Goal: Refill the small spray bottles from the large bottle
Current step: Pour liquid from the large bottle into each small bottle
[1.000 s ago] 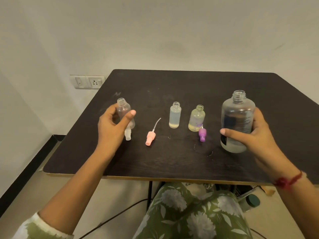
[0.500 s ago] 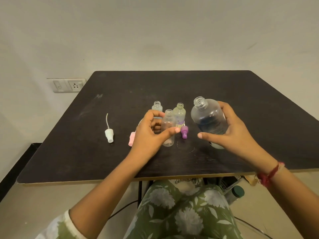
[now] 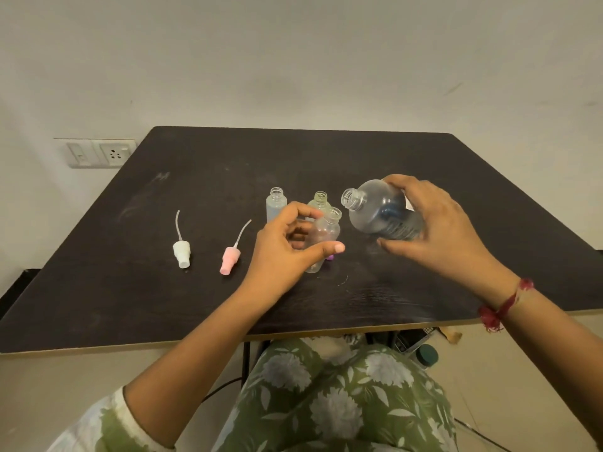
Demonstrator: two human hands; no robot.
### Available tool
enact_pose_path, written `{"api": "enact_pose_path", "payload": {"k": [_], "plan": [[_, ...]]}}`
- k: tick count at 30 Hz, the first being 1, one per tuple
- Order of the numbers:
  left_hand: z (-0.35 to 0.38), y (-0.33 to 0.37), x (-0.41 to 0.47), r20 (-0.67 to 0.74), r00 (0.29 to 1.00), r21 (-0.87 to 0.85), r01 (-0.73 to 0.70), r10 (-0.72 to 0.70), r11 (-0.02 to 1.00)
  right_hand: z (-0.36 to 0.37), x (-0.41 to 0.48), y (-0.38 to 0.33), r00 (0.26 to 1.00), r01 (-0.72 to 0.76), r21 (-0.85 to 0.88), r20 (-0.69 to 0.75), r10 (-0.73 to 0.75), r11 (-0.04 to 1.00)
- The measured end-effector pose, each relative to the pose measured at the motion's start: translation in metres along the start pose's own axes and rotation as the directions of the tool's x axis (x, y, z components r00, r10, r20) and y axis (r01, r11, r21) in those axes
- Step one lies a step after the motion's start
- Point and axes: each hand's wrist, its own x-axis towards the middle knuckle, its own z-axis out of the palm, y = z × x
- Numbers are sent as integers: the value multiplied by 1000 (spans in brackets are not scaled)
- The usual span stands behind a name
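Fingers (image 3: 321, 247) of my left hand (image 3: 280, 256) wrap a small clear bottle (image 3: 323, 233) upright on the table (image 3: 163, 305) — my right hand (image 3: 437, 230) grips the large bottle (image 3: 378, 213), tilted mouth-left just beside it.

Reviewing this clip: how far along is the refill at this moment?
Done: all three small bottles are uncapped; the white spray head and pink spray head lie on the table. In hand: left hand holds a clear small bottle, right hand tilts the large bottle toward it. Left: pouring, recapping.
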Motion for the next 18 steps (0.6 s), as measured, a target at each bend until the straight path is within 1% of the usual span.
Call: {"api": "enact_pose_path", "payload": {"k": [3, 10, 18], "plan": [[1, 1, 0, 1, 1000, -16, 7, -7, 1000, -1, 2, 1, 999, 32, -75, 6, -31, 997], [-1, 3, -1, 2, 1000, -21, 17, -17, 1000, -5, 4, -1, 996, 81, -182, 38, -75, 980], [-2, 5, -2, -10, 1000, -69, 17, -18, 997, -13, 11, -7, 994, 105, -290, 19, -104, 951]]}}
